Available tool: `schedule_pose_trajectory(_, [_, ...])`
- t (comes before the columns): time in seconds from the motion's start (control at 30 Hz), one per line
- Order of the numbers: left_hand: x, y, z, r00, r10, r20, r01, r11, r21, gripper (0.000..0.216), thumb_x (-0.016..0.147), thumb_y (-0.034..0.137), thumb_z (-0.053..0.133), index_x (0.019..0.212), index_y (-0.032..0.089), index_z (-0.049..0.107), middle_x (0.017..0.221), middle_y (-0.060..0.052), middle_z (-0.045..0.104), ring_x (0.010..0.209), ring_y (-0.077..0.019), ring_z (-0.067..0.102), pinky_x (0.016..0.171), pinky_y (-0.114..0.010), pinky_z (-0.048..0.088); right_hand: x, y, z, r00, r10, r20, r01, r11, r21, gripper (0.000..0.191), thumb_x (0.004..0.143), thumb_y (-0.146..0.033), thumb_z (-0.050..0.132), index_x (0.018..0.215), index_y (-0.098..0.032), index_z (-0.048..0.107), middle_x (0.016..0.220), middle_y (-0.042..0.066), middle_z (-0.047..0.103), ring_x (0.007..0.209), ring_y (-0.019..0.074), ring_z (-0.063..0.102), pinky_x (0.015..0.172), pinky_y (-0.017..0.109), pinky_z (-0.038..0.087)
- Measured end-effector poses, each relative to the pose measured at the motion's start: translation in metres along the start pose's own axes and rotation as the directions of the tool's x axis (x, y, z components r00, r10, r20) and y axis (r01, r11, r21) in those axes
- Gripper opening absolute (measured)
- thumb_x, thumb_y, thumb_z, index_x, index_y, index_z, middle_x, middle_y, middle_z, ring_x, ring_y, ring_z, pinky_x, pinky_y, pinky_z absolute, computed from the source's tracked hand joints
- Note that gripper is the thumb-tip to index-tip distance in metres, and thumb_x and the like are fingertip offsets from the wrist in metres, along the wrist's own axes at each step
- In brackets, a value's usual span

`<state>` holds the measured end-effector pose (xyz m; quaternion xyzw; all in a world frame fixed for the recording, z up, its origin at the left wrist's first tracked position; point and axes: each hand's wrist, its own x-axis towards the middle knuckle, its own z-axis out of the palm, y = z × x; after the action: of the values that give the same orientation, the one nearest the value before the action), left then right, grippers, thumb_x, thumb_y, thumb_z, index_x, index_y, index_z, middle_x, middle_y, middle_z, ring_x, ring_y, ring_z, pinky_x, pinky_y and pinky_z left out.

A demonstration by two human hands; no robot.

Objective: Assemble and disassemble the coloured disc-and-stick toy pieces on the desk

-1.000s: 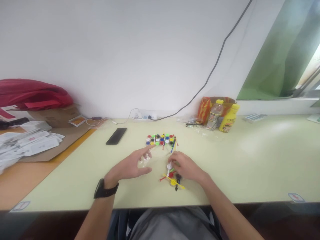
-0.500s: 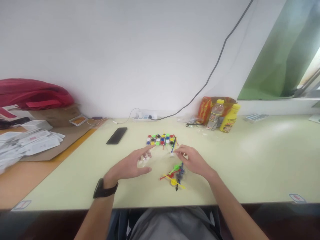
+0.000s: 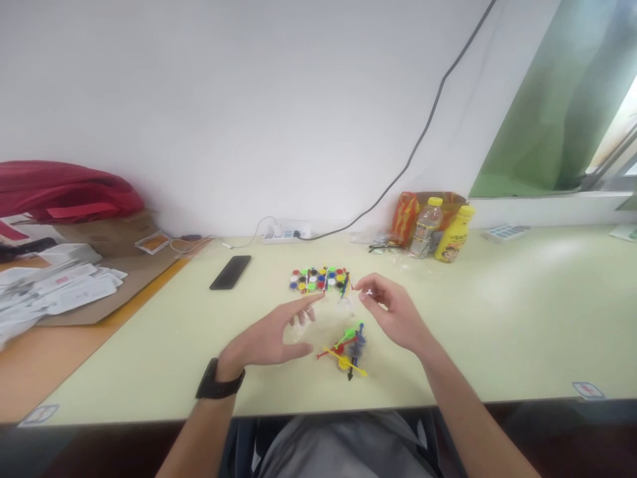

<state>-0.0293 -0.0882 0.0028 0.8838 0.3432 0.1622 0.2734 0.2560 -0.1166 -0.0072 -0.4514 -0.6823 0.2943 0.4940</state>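
My left hand (image 3: 271,335) hovers over the table with fingers stretched out, resting on a clear plastic bag (image 3: 303,326). My right hand (image 3: 393,312) is raised just right of a cluster of small coloured discs and sticks (image 3: 321,279), its thumb and forefinger pinched together near the cluster's right edge; what they hold is too small to make out. A small assembly of coloured sticks and discs (image 3: 346,352) lies on the table (image 3: 497,318) between and below both hands. A black watch sits on my left wrist.
A black phone (image 3: 230,272) lies left of the discs. Bottles (image 3: 442,232) and an orange bag stand at the back right. A power strip (image 3: 286,231) and cable run along the wall. Papers (image 3: 54,285), cardboard and a red bag (image 3: 64,189) fill the left side.
My right hand rose from the small stick assembly and moved up and right toward the disc cluster, fingers pinched. My left hand shifted slightly right over the plastic bag.
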Motion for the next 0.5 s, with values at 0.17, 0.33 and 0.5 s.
schedule_pose_trajectory(0.17, [0.003,0.007,0.004,1.0,0.024,0.003,-0.023,0.999,-0.036,0.085,0.087,0.04,0.074,0.162,0.029,0.034,0.134,-0.01,0.064,0.109,-0.0263,0.062,0.099,-0.041,0.052,-0.001,0.0,0.008,1.0,-0.005,0.021,0.006,0.997,-0.075,0.011,0.093,-0.029,0.061,0.101,-0.022,0.066,0.077,0.0,0.063,0.069,0.0158,0.059,0.06,0.026,0.047])
schedule_pose_trajectory(0.33, [0.001,0.001,0.002,1.0,0.021,-0.009,-0.021,1.0,-0.015,0.084,0.088,0.04,0.072,0.162,0.029,0.033,0.132,-0.009,0.065,0.107,-0.0252,0.062,0.099,-0.041,0.051,-0.001,0.001,0.006,1.0,-0.005,0.03,0.007,0.997,-0.073,0.013,0.095,-0.03,0.059,0.103,-0.021,0.066,0.078,0.001,0.065,0.072,0.0168,0.061,0.062,0.027,0.047])
schedule_pose_trajectory(0.5, [0.001,-0.002,0.003,1.0,0.019,0.013,-0.019,0.999,-0.026,0.086,0.088,0.037,0.072,0.162,0.03,0.031,0.128,-0.008,0.066,0.107,-0.0254,0.063,0.1,-0.04,0.051,-0.001,0.0,0.013,0.994,-0.008,0.111,0.012,0.999,-0.038,0.013,0.098,-0.027,0.055,0.099,-0.021,0.066,0.077,0.0,0.064,0.071,0.0156,0.059,0.062,0.027,0.045])
